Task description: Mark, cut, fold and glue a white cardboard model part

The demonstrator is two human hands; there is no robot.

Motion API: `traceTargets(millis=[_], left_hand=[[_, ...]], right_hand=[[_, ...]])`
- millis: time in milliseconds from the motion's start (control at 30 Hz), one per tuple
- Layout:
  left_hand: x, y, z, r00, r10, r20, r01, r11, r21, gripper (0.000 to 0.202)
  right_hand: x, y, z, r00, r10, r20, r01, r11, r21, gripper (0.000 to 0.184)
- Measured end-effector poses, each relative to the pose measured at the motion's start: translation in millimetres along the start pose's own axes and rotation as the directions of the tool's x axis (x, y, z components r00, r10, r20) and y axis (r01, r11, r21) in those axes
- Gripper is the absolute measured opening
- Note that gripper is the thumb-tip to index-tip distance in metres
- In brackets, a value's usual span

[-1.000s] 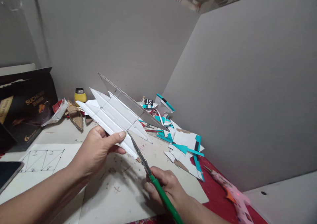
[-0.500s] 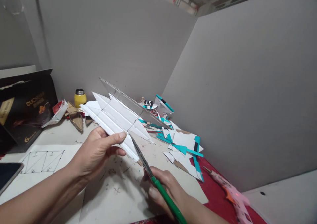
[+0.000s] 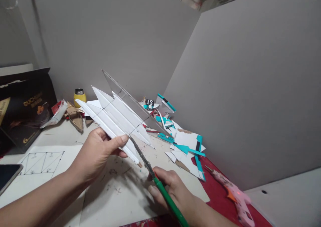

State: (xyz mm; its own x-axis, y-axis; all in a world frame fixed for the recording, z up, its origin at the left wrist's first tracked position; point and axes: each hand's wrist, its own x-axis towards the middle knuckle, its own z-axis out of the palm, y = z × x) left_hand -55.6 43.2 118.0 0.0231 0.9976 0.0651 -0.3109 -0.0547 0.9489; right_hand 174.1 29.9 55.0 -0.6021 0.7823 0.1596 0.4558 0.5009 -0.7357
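Observation:
My left hand [image 3: 97, 151] is closed on a white folded cardboard piece [image 3: 116, 118] with pointed ends and pencil lines, held tilted above the table. My right hand [image 3: 173, 188] grips green-handled scissors [image 3: 155, 178]. The scissor blades reach up to the cardboard's lower edge, right beside my left thumb, at a pencil line.
A pile of white and teal cardboard scraps [image 3: 185, 146] lies at the back right. A pink glue gun [image 3: 232, 197] rests on the red cloth. A paper with a drawn grid [image 3: 41, 161], a dark box [image 3: 23, 106], a yellow jar [image 3: 80, 96] and a phone corner [image 3: 8, 175] are at left. Grey walls enclose the corner.
The cardboard and both hands have shifted only slightly; the scissors stay at the cardboard's lower edge.

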Motion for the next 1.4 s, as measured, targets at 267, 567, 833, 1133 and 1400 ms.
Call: traceTargets(millis=[267, 567, 833, 1133, 1400], left_hand=[[-2.8, -1.4, -1.6, 1.000, -0.023, -0.001, 0.023, 0.996, 0.089, 0.025], [-3.1, -2.6, -3.4, 0.999, -0.013, 0.032, 0.011, 0.999, 0.054, 0.019], [-5.2, 1.5, 0.9, 0.995, -0.048, 0.087, 0.049, 0.999, -0.018, 0.014], [-5.7, 4.8, 2.0, 0.988, -0.076, 0.134, 0.095, 0.986, -0.136, 0.023], [-5.1, -1.1, 2.3, 0.982, -0.138, 0.126, 0.157, 0.975, -0.156, 0.021]], right_hand=[[1.4, 6.8, 5.1, 0.988, -0.106, -0.109, 0.088, 0.984, -0.157, 0.018], [1.7, 7.6, 8.4, 0.984, -0.138, -0.114, 0.122, 0.983, -0.134, 0.017], [1.0, 11.9, 7.7, 0.982, -0.142, -0.122, 0.129, 0.985, -0.111, 0.017], [2.4, 17.1, -0.8, 0.991, -0.099, -0.087, 0.084, 0.983, -0.165, 0.019], [4.8, 27.6, -8.2, 0.932, -0.307, -0.190, 0.167, 0.833, -0.527, 0.017]])
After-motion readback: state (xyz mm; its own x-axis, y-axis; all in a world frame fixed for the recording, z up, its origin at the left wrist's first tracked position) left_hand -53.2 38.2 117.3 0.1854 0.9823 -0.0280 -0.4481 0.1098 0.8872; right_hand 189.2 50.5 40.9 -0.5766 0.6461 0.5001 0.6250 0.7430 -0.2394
